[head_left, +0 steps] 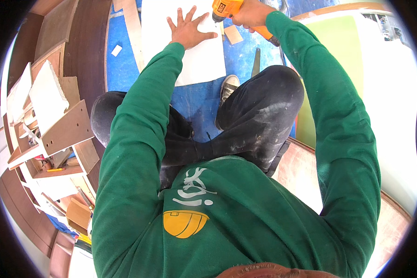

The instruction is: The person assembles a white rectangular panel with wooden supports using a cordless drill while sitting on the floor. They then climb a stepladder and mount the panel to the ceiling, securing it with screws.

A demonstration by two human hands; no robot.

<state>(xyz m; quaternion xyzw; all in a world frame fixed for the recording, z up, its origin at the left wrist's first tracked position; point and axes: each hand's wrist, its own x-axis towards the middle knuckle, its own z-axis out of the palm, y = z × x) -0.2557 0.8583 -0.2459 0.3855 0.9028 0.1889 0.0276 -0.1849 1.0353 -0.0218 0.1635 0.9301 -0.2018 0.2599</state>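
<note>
The left hand [187, 31] lies spread on a white board [200, 65], palm down, fingers fanned toward the upper edge of the view and thumb stretched out to the right; it grasps nothing. The right hand [249, 14] is wrapped around the handle of a yellow-orange power drill [227, 6], whose body is partly cut off by the top of the view. The drill is over the right edge of the board, its dark chuck [217, 17] just beside the left thumb; whether a bit touches the board is too small to tell. The board lies on a blue surface [190, 109], in front of the person's parted knees. Right of the board, a small tan square [233, 34] lies near the drill, and a tapered metal blade [256, 61] lies near the right knee. Left of the board are a long pale wooden strip [133, 33] and, well apart from the hands, a small white piece [116, 50]. A shoe [228, 87] shows just beside the board's near corner. Farther left stands wooden shelving [72, 127] with offcuts; to the right is a pale green panel [336, 55].
</note>
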